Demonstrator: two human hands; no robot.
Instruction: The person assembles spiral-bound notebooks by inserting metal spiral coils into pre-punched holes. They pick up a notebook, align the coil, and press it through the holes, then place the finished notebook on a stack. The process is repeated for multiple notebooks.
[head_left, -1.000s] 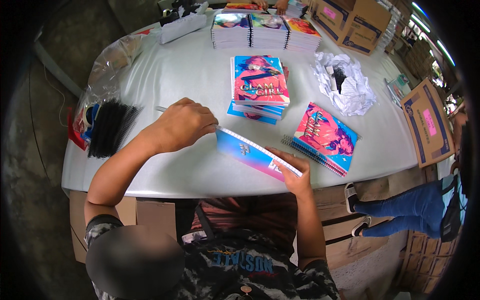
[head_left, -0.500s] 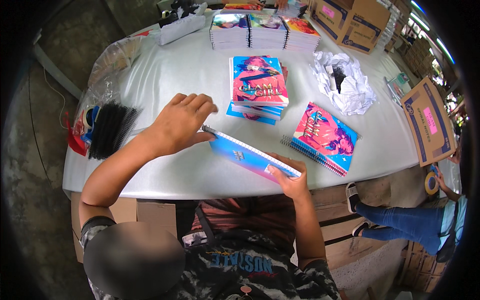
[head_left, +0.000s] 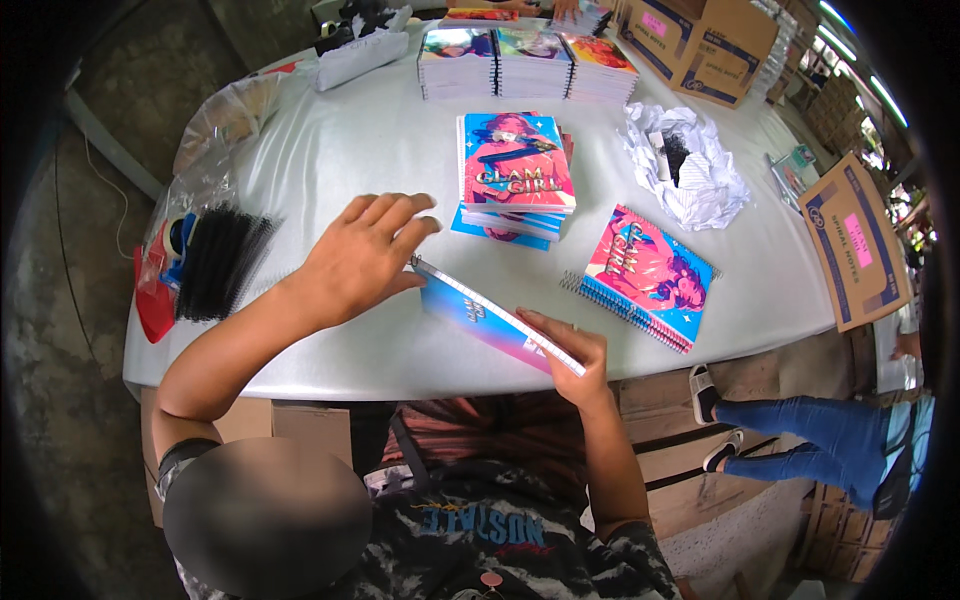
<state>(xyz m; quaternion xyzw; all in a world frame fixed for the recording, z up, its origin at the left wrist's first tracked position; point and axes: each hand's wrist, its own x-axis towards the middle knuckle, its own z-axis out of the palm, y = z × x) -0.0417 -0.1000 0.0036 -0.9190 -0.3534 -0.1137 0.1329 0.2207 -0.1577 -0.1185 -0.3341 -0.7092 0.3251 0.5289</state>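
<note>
A spiral notebook (head_left: 470, 307) with a blue and pink cover is held on edge above the near part of the table, its white edge turned upward. My right hand (head_left: 575, 358) grips its lower right end, thumb and fingers on opposite sides. At the upper left end, where a bit of dark wire coil shows, is my left hand (head_left: 362, 255); its thumb and fingers are apart around that corner. Whether the thumb touches the coil is hard to tell. Beyond them lies a stack of pink and blue notebooks (head_left: 516, 160). To the right, more coil-bound notebooks (head_left: 650, 275) lie stacked.
Black loose coils (head_left: 222, 262) lie at the table's left edge beside a tape dispenser (head_left: 180, 240). Crumpled white paper (head_left: 690, 195) holds more dark coils. Notebook piles (head_left: 458, 75) and cardboard boxes (head_left: 725, 60) stand at the back. A person in jeans (head_left: 800, 432) is at the right.
My left fingers have spread slightly at the coil end. The notebook has tipped a little, and its right end has moved down and left with my right hand.
</note>
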